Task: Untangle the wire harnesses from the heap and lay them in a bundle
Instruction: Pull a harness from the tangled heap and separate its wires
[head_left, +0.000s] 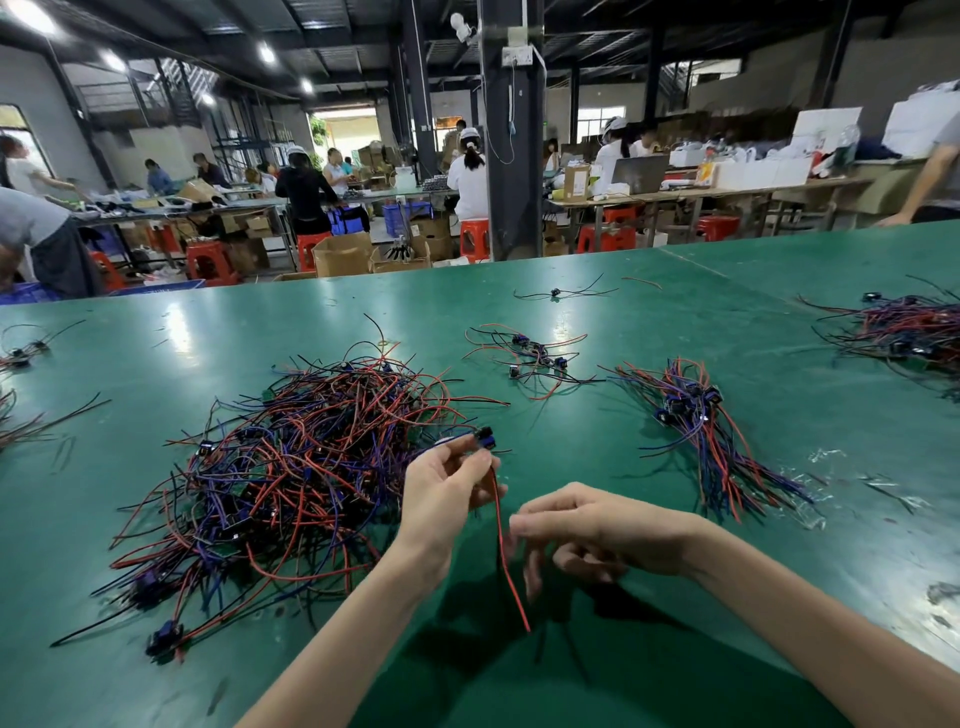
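Bench: green top, filling the lower two thirds of the frame.

Heap: centre-left, resting on the bench. Tangled red, black, blue and purple wire harnesses with small dark plugs; loose ends spilling toward lower left.

Bundle: right of centre, well apart from the heap. Harnesses laid roughly parallel, plugs gathered at the upper end, wire tails fanned toward lower right.

Single harness: lower centre, lifted off the bench, just beside the heap's right edge. Dark connector uppermost, red wire hanging down.

Left hand: lower centre, raised, thumb and fingertips pinched on the connector.

Right hand: right of the hanging wire, fingers loosely curled and blurred, tips close beside the red strand. Grip or mere nearness not discernible.

Small cluster: upper centre, a few harnesses lying loose, farther back than heap and bundle.

Stray harness: alone toward the far edge of the bench.

Second pile: right edge of frame, partly cropped.

Loose strands: left edge.

Clear plastic scraps: right of the bundle.

Background, upper frame: red stools, cardboard boxes, people at other tables.
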